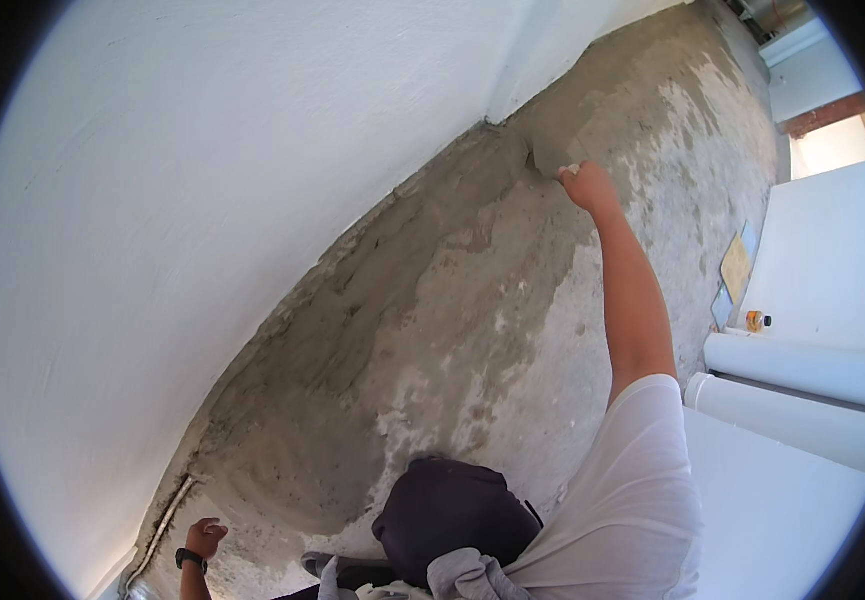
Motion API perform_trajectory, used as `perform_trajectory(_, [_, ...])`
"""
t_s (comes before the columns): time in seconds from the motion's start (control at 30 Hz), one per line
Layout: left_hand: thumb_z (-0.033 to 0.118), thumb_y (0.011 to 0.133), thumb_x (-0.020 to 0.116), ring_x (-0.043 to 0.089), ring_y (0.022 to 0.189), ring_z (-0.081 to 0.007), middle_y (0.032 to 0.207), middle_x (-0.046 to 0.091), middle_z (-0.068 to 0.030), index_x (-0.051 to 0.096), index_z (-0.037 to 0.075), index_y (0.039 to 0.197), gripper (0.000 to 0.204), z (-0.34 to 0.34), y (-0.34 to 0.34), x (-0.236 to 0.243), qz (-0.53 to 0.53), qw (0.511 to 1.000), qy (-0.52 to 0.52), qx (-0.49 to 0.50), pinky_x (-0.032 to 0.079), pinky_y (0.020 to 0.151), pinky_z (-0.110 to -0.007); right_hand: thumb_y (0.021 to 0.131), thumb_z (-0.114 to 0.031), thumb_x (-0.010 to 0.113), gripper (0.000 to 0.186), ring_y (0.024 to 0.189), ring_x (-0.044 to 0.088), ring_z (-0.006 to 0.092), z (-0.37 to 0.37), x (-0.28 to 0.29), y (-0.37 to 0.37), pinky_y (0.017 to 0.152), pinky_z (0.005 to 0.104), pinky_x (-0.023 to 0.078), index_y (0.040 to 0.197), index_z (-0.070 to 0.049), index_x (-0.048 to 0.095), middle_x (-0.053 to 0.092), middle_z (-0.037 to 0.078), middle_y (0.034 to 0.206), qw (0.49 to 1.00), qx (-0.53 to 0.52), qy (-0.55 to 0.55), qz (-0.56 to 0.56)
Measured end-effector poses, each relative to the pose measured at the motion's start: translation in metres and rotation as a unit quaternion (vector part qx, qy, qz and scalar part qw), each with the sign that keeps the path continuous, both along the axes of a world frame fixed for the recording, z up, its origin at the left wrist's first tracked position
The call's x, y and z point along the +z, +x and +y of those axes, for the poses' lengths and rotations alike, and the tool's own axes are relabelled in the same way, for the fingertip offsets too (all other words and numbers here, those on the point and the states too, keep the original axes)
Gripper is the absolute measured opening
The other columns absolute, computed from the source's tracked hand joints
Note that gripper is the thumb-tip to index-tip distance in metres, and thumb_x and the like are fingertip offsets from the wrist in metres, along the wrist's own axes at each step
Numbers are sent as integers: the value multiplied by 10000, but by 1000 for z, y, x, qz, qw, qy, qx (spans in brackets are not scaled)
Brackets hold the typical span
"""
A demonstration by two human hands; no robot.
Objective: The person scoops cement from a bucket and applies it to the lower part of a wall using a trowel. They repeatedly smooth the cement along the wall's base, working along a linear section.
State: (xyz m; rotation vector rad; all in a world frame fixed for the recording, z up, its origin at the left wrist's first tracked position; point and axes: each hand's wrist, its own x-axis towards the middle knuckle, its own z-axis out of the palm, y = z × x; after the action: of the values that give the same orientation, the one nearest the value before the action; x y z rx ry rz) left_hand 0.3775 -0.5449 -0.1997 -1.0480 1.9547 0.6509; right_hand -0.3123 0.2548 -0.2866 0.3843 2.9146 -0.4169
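Note:
My right hand is stretched far forward, closed around the handle of a trowel. The trowel's grey blade lies against wet grey mortar spread along the foot of the white wall. Its colour blends with the mortar, so the blade's outline is hard to make out. At the lower left, my left hand is held low near the wall, fingers loosely curled and slightly apart, with nothing visible in it. A black watch is on that wrist.
The white wall bounds the left side, with thin pipes at its lower corner. On the right are large white cylinders, a small orange bottle and flat cardboard. A dark rounded object is close to my body.

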Motion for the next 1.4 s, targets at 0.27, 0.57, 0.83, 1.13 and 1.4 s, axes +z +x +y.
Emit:
perform_trajectory(0.27, [309, 828, 792, 704, 1030, -263, 1102, 727, -206, 660, -30, 1218, 533, 8, -9, -5, -19, 999, 14, 31, 562, 873, -365, 902, -495, 628, 573, 1043, 651, 450, -12, -21, -13, 891, 501, 512, 1030, 59, 704, 689, 294, 1054, 999, 39, -6, 5])
perform_trajectory(0.57, [293, 849, 781, 714, 971, -245, 1069, 732, -186, 649, -1, 1238, 505, -1, 1, -13, 0, 999, 21, 41, 578, 810, -369, 903, -427, 638, 500, 990, 675, 431, -21, 2, 5, 855, 503, 530, 1005, 61, 677, 697, 280, 1029, 998, 40, 32, 29])
perform_trajectory(0.83, [248, 891, 747, 717, 951, -236, 1104, 714, -155, 603, 32, 1308, 491, 1, -7, -2, -34, 996, 27, 79, 604, 740, -395, 898, -306, 613, 332, 993, 702, 362, -27, 15, -18, 842, 468, 553, 1028, -11, 695, 721, 192, 1049, 981, -29, 184, 47])
perform_trajectory(1.13, [241, 910, 716, 714, 933, -237, 1097, 707, -155, 595, 26, 1314, 474, 19, -8, 16, -23, 991, 11, 134, 600, 725, -406, 915, -189, 572, 271, 1080, 677, 349, -34, -38, -19, 875, 454, 550, 1044, 5, 709, 714, 189, 1100, 989, 35, 140, 15])
perform_trajectory(1.4, [286, 908, 722, 713, 926, -235, 1064, 711, -145, 600, 22, 1303, 491, 16, 5, 11, 2, 992, 24, 127, 600, 725, -399, 904, -292, 649, 337, 996, 686, 394, -86, -52, 38, 853, 471, 549, 1020, 23, 681, 706, 240, 1032, 998, 24, 35, 41])
